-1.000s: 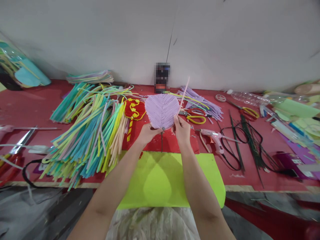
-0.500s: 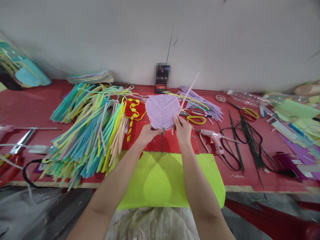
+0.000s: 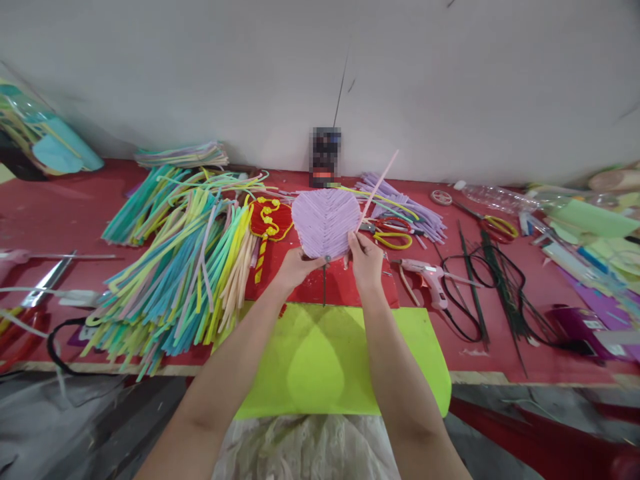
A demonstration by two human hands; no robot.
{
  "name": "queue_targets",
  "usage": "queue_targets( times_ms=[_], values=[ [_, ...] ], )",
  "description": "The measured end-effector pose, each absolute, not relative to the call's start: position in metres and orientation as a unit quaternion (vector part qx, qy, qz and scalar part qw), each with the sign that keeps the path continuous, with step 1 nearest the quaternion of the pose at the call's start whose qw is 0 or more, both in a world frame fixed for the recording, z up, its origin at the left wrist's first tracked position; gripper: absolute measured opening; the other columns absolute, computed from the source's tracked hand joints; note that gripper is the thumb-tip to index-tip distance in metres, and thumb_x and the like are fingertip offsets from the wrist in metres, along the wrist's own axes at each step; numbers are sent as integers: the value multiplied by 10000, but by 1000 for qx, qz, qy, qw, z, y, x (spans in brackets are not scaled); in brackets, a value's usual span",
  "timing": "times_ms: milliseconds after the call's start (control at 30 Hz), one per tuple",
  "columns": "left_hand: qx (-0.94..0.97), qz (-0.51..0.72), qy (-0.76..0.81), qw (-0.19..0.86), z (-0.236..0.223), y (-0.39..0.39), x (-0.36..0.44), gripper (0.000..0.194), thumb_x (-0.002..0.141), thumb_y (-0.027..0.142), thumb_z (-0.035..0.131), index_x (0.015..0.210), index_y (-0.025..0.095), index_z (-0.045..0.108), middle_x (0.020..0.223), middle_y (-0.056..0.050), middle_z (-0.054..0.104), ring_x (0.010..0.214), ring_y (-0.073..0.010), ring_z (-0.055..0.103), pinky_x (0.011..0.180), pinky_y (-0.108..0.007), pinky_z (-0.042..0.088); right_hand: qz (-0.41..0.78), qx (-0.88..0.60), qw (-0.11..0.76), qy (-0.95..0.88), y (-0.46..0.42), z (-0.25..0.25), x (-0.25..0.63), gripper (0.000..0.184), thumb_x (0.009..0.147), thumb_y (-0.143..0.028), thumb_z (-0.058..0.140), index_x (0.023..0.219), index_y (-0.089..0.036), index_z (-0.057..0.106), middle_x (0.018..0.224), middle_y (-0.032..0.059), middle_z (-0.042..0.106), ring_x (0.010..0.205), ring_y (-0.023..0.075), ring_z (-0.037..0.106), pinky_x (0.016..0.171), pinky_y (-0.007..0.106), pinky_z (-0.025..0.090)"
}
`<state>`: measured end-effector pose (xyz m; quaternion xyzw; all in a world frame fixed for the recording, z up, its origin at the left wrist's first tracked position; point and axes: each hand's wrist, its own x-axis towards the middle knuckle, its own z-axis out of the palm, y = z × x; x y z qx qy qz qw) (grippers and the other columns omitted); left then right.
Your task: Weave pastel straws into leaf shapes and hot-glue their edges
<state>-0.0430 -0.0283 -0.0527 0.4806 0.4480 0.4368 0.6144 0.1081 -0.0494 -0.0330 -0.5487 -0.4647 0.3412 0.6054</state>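
Observation:
A lilac leaf-shaped fan made of pipe cleaners laid in a herringbone is held upright over the table, with a thin dark stem below it. My left hand is closed on its lower left edge, the thumb reaching toward a small round grey knob at the base. At the lower right edge, my right hand pinches a pale pink pipe cleaner, whose free end slants up and right. Behind my left hand lies a red and yellow pipe-cleaner fan.
Multicoloured pipe cleaners spread over the left of the red table. Scissors with yellow handles, a pink glue gun with its black cable, and dark green wire stems lie to the right. A yellow-green sheet hangs over the front edge.
Almost nothing differs. The pink pipe cleaner's free end sits very slightly lower; both hands keep their places on the lilac fan.

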Motion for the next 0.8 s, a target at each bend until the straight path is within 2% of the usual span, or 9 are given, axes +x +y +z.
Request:
queue_targets(
  times_ms=[300,367,433,500,533,633,800],
  values=[
    [457,462,435,623,-54,-27,-43,468,468,420,854,797,117,718,768,-46,723,706,-173,644,782,-341,513,348,-537,640,-426,-48,-35,105,391,796,-551,576,629,-198,565,405,-72,425,346,76,386,362,225,324],
    [418,486,428,637,-56,-25,-43,494,443,421,863,799,115,711,756,-41,719,694,-164,644,784,-344,521,343,-535,661,-400,-50,-32,105,357,797,-530,580,755,-182,643,436,-68,469,357,70,389,367,218,326],
    [380,505,422,650,-57,-22,-45,513,424,406,873,808,112,701,746,-37,713,677,-157,643,788,-354,528,338,-528,683,-376,-51,-28,108,409,797,-495,591,1054,-182,647,503,-66,554,362,63,387,376,212,334],
    [361,514,418,656,-57,-20,-47,501,441,383,872,823,112,694,754,-43,713,678,-156,648,795,-366,532,332,-516,701,-363,-51,-24,113,613,790,-453,613,1334,-209,472,572,-65,624,356,60,387,380,207,334],
    [359,516,416,658,-57,-19,-48,487,458,371,868,832,114,690,765,-48,714,688,-160,653,799,-371,533,328,-510,708,-362,-52,-23,115,706,786,-434,624,1410,-220,372,585,-66,640,353,62,393,380,205,333],
    [361,513,412,661,-58,-19,-50,449,501,352,854,844,122,679,779,-56,715,710,-171,664,796,-378,536,306,-504,712,-380,-52,-21,122,830,787,-401,637,1482,-240,212,571,-69,642,355,76,427,379,199,329],
    [377,510,404,659,-58,-19,-51,441,540,375,831,863,129,660,791,-58,712,718,-174,665,747,-345,537,294,-508,685,-432,-55,-18,124,676,826,-437,597,1431,-282,339,612,-49,652,348,69,406,378,212,327]
  ],
)
